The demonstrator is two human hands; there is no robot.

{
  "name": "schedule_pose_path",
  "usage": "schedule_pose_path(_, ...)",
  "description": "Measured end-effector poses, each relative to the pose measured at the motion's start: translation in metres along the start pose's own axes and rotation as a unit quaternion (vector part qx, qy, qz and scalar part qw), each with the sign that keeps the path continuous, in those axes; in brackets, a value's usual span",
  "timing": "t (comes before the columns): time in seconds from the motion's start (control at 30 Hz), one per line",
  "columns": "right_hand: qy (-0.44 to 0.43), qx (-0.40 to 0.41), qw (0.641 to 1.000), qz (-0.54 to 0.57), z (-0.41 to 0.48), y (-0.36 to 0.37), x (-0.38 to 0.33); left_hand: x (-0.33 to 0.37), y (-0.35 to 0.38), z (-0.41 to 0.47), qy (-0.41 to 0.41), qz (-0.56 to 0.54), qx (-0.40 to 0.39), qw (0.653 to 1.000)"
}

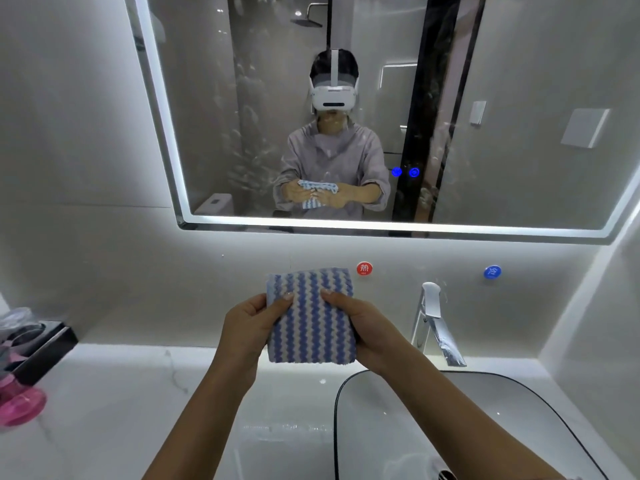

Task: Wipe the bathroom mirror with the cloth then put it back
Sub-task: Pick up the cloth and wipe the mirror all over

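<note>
A folded cloth (pixel 311 320) with blue and white wavy stripes is held upright in front of me above the counter. My left hand (pixel 249 323) grips its left edge, thumb on the front. My right hand (pixel 363 323) grips its right edge the same way. The bathroom mirror (pixel 502 116) with a lit border hangs on the wall above, well apart from the cloth. Smudges and water marks show on the glass near its middle. It reflects a person holding the cloth in both hands.
A chrome faucet (pixel 433 320) stands right of my hands, over a sink (pixel 519 410) with a dark rim. Red (pixel 364 268) and blue (pixel 492 272) round buttons sit on the wall. A dark tray (pixel 41 351) and pink items (pixel 17 403) lie at the counter's left.
</note>
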State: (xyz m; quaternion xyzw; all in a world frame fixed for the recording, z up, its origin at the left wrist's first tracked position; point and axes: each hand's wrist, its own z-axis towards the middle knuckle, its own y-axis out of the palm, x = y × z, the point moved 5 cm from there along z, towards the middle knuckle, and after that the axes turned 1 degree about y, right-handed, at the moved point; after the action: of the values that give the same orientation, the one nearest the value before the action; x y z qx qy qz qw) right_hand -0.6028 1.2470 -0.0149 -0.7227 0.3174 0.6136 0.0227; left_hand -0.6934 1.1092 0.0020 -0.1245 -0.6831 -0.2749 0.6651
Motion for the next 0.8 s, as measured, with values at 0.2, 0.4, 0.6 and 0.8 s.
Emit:
schedule_pose_path(0.2, 0.01, 0.003, 1.0, -0.001, 0.014, 0.01, 0.004, 0.001, -0.017, 0.017, 0.002, 0.026, -0.004, 1.0)
schedule_pose_path(0.4, 0.007, 0.007, 1.0, 0.014, 0.031, 0.043, 0.015, 0.005, -0.054, 0.036, -0.001, 0.025, -0.031, 0.999)
schedule_pose_path(0.6, -0.002, 0.026, 0.999, 0.023, 0.054, 0.108, 0.029, 0.022, -0.116, 0.059, -0.001, 0.017, -0.065, 0.998)
schedule_pose_path(0.8, -0.014, 0.036, 0.999, 0.03, 0.079, 0.173, 0.032, 0.053, -0.171, 0.092, 0.026, 0.031, -0.091, 0.995)
